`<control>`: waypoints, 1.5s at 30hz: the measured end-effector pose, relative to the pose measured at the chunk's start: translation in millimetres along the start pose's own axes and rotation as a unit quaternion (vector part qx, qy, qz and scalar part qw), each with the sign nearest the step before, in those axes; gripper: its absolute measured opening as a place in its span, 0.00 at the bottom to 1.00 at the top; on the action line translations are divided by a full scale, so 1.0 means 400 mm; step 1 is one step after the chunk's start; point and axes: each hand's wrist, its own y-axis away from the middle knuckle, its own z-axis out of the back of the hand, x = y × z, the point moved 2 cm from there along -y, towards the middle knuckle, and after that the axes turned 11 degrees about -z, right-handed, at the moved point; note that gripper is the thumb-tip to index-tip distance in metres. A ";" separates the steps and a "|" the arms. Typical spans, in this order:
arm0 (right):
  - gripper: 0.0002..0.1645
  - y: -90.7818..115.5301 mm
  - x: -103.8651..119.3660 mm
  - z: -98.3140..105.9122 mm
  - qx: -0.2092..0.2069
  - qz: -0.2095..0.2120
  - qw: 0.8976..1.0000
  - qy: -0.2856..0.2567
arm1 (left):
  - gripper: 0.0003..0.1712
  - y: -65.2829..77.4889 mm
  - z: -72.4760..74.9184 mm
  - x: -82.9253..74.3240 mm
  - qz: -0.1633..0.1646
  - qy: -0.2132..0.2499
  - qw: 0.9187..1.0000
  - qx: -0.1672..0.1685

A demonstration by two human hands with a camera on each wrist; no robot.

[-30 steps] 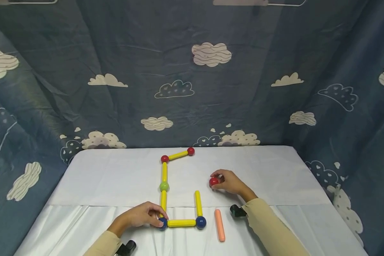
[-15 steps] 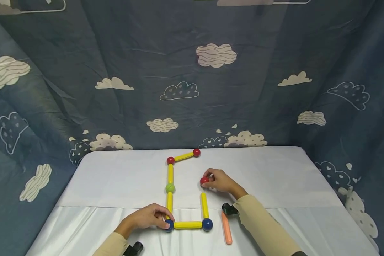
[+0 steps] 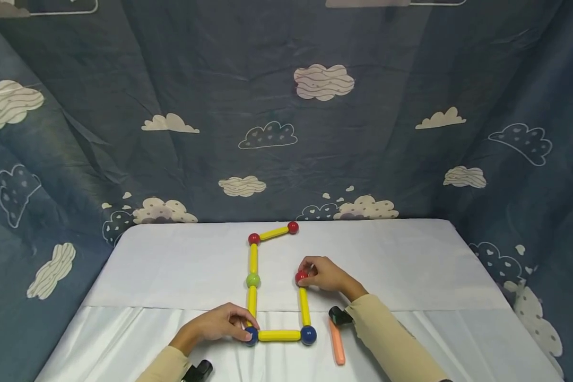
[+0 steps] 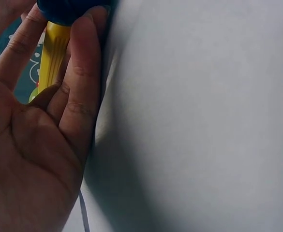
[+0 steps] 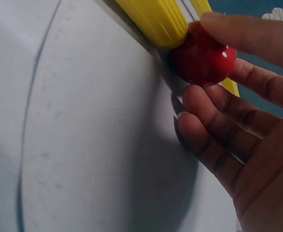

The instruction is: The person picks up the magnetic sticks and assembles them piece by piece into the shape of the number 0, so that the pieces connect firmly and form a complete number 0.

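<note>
My right hand point(image 3: 326, 275) pinches a red ball point(image 5: 204, 55) between thumb and fingers. The ball touches the far end of a yellow rod point(image 3: 304, 306), whose near end joins a blue ball point(image 3: 308, 335). At the near left corner my left hand point(image 3: 219, 322) holds another blue ball point(image 3: 251, 336) with thumb and fingers. A yellow rod point(image 3: 279, 336) lies between the two blue balls. From the left corner a yellow rod point(image 3: 252, 300) runs away to a green ball point(image 3: 253, 280). Beyond it a further yellow rod point(image 3: 253, 258) leads to a red ball point(image 3: 254, 239).
At the far end a slanting yellow rod point(image 3: 274, 233) connects to a red ball point(image 3: 293, 227). A loose orange rod point(image 3: 337, 342) lies near my right sleeve point(image 3: 391, 334), partly behind the wrist camera point(image 3: 340, 316). A white cloth point(image 3: 410, 260) covers the table; a cloud-patterned curtain point(image 3: 363, 148) hangs behind.
My right hand has moved left and nearer with the red ball, which now meets the right yellow rod's far end. My left hand stays on its blue ball. The head view has shifted slightly.
</note>
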 end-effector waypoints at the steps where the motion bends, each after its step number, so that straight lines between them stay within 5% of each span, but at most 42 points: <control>1: 0.16 0.001 -0.002 0.000 0.001 -0.001 1.000 0.002 | 0.12 -0.001 -0.001 0.001 -0.001 -0.001 1.000 0.000; 29: 0.18 0.023 -0.022 0.017 0.008 0.002 1.000 -0.014 | 0.12 -0.003 0.000 0.007 0.004 -0.005 1.000 -0.004; 45: 0.24 0.179 -0.062 0.030 0.066 -0.035 0.996 -0.048 | 0.12 -0.004 -0.003 0.005 0.015 -0.006 1.000 -0.002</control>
